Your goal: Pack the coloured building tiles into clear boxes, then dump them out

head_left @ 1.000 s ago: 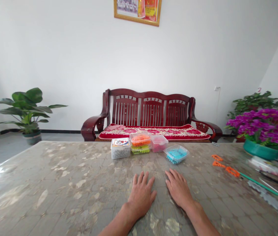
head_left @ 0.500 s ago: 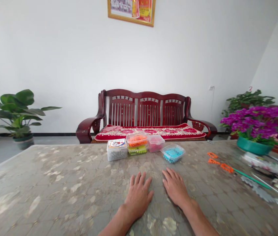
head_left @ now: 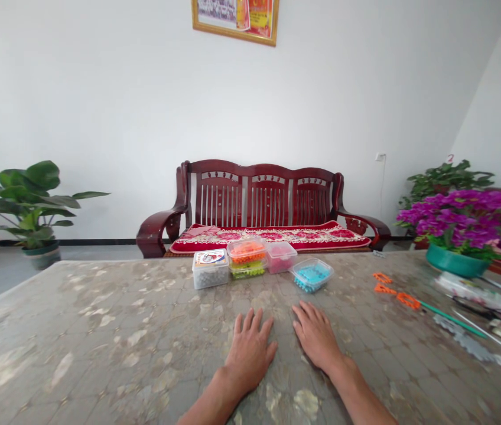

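Note:
My left hand [head_left: 250, 348] lies palm down on the patterned tablecloth [head_left: 144, 354], fingers spread and holding nothing. To its right, my right hand [head_left: 316, 333] also rests flat with its fingers stretched forward. Just beyond the right hand is a clear box with blue pieces [head_left: 312, 275]. Ahead of the left hand stands a clear box with grey pieces [head_left: 210, 276] and a printed label. Beside it a box with orange pieces [head_left: 247, 252] sits on one with yellow-green pieces [head_left: 248, 270]. A box with pink pieces [head_left: 282, 258] comes after. Neither hand touches a box.
On the right lie several orange pieces [head_left: 408, 300], a green stick [head_left: 452, 319] and a grey toothed piece [head_left: 463, 337]. Purple flowers in a teal pot [head_left: 456, 261] stand behind them. Past the table's far edge is a wooden sofa [head_left: 268, 195]; a potted plant [head_left: 40, 200] is at left.

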{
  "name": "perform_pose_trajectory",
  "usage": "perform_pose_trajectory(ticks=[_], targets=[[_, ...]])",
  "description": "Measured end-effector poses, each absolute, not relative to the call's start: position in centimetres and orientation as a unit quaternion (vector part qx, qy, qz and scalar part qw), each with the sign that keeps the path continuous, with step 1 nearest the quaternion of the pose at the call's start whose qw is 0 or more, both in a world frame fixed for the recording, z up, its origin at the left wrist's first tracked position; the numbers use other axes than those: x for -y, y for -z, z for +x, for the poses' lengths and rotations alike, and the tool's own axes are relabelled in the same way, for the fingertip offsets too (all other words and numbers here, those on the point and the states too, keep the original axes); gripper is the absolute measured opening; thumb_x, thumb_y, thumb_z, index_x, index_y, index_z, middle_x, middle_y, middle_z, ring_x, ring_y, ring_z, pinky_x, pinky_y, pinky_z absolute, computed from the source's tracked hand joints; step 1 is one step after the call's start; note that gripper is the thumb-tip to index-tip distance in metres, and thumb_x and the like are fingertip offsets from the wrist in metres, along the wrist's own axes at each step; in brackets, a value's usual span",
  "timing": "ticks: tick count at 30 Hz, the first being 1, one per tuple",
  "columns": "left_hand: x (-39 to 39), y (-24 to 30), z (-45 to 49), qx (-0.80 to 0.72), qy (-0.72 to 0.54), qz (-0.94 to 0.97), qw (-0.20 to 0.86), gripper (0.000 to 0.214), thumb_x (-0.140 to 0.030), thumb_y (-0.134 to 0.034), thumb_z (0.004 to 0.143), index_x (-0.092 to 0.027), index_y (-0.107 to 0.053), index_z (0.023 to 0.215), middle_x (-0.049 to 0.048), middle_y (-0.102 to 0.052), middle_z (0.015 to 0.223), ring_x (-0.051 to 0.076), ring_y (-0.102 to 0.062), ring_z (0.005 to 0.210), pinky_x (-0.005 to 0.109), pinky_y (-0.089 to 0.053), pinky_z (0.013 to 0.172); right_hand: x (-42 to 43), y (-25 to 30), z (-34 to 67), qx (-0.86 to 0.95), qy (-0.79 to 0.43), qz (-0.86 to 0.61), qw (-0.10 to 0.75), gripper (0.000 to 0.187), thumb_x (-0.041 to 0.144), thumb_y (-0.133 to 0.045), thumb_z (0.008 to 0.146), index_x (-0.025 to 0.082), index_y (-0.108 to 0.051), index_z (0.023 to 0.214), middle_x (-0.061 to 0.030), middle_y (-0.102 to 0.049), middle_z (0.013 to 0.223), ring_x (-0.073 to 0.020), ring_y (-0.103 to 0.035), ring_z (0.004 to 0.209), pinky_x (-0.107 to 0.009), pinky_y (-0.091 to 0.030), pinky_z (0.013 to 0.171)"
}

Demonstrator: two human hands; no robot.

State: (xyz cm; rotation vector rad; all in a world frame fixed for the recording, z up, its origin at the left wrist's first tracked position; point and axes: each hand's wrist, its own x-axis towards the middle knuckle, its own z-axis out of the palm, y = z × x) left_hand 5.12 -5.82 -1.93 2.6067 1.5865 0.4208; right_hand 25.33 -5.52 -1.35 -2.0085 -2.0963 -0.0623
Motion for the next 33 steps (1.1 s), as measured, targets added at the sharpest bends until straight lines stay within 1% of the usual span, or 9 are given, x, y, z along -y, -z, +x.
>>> perform_pose_trajectory(ticks=[8,14,20,27,33], targets=[[5.74,1.97,5.11,-0.512,-0.144,0.846,0.03,0.05,-0.046,-0.043,0.094,-0.028,-0.049,0.14,0.0101,-0.043,0.152,0.033,-0.033,0.142,0.058,-0.022,0.116,5.52,1.23,25.28,0.714,0.018,-0.692,0.109,0.048,0.031,-0.038,0.094,0.024,-0.052,0.14,-0.0069,-0.046,0.149,-0.0276,-0.039,0.138,-0.044,-0.027,0.114],[5.84,1.85,5.11,-0.515,-0.139,0.846,0.029,0.049,-0.044,-0.044,0.094,-0.028,-0.049,0.14,0.0099,-0.042,0.152,0.033,-0.032,0.142,0.057,-0.022,0.116,5.53,1.33,25.27,0.715,0.019,-0.689,0.116,0.048,0.031,-0.039,0.093,0.024,-0.052,0.139,-0.0081,-0.046,0.149,-0.0277,-0.039,0.138,-0.045,-0.027,0.113],[5.72,1.79,5.16,-0.511,-0.139,0.848,0.034,0.05,-0.045,-0.042,0.094,-0.028,-0.049,0.14,0.0105,-0.042,0.152,0.034,-0.032,0.142,0.058,-0.022,0.116,5.35,1.57,25.46,0.717,0.028,-0.686,0.117,0.048,0.032,-0.039,0.093,0.024,-0.053,0.139,-0.0068,-0.048,0.148,-0.0273,-0.04,0.137,-0.044,-0.026,0.113],[5.18,1.49,5.39,-0.492,-0.15,0.857,0.031,0.048,-0.045,-0.042,0.095,-0.027,-0.049,0.14,0.0108,-0.044,0.151,0.033,-0.035,0.141,0.057,-0.023,0.115,5.12,1.29,25.87,0.72,0.013,-0.682,0.127,0.047,0.033,-0.041,0.093,0.025,-0.055,0.137,-0.0062,-0.05,0.146,-0.0263,-0.042,0.134,-0.042,-0.029,0.112],[4.95,1.27,5.49,-0.493,-0.148,0.857,0.037,0.047,-0.045,-0.042,0.095,-0.028,-0.05,0.138,0.0098,-0.044,0.15,0.032,-0.034,0.141,0.056,-0.022,0.116,5.12,1.19,25.78,0.717,0.005,-0.683,0.138,0.045,0.032,-0.043,0.093,0.025,-0.056,0.135,-0.0066,-0.051,0.145,-0.026,-0.043,0.134,-0.042,-0.03,0.111]])
